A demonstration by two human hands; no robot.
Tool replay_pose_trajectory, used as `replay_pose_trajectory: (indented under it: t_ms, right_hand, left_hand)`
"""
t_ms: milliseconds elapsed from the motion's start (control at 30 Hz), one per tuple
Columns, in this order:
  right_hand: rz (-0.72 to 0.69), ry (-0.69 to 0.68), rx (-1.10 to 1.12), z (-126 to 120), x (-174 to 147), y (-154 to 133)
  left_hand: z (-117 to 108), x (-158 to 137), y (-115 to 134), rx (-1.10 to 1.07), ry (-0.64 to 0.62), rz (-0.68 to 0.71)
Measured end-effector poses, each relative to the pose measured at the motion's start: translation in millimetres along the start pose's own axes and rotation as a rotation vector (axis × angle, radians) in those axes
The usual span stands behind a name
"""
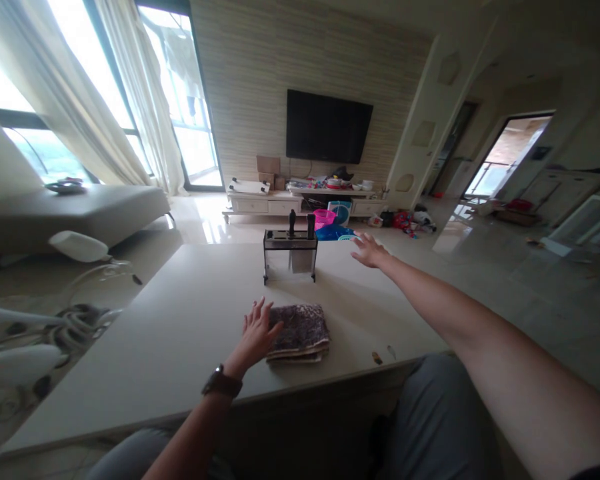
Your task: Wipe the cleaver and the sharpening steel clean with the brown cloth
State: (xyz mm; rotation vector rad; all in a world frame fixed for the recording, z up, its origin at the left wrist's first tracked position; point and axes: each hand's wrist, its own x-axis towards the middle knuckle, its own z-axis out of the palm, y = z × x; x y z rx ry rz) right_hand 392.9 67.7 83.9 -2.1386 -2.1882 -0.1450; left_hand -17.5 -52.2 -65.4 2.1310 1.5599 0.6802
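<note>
A folded dark patterned cloth [300,330] lies near the front edge of the white table [190,313]. Its left side is beside my left hand [261,328], whose fingers are spread and hold nothing; whether they touch the cloth I cannot tell. My right hand [369,251] reaches over the table's far right part, fingers apart and nothing in them. Between the hands, farther back, stands a clear knife block [280,257] with a black frame. Two black handles [292,223] stick up from it, and a broad blade [301,261] shows through its clear wall.
Two small items, one brown [377,358], lie at the table's front right. Beyond the far edge are a pink basket [324,218] and blue things on the floor. A low TV cabinet [260,204] stands by the wall. White chairs [80,245] flank the left side.
</note>
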Motion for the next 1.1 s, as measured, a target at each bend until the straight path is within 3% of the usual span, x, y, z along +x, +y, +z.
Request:
replay_pose_trajectory:
  t_ms: [133, 233, 400, 567, 733, 1100]
  right_hand:
    - [0.001, -0.159, -0.048, 36, -39, 35]
    - [-0.022, -0.244, -0.177, 64, -66, 58]
    - [-0.086, -0.272, -0.214, 101, -103, 88]
    - [-0.145, -0.233, -0.228, 121, -123, 104]
    - [-0.188, -0.174, -0.222, 120, -130, 106]
    - [-0.409, 0.012, -0.282, 75, -140, 98]
  left_hand:
    - [-6, -12, -34, 0.15, 0.103, -0.187]
    - [-12, -25, -62, 0.348, 0.227, -0.212]
    - [-15, -36, -93, 0.526, 0.123, -0.265]
    - [-20, -33, -94, 0.604, 0.051, -0.229]
    - [-43, -28, -84, 0.659, 0.022, -0.261]
    - [-93, -29, -31, 0.773, 0.126, -0.169]
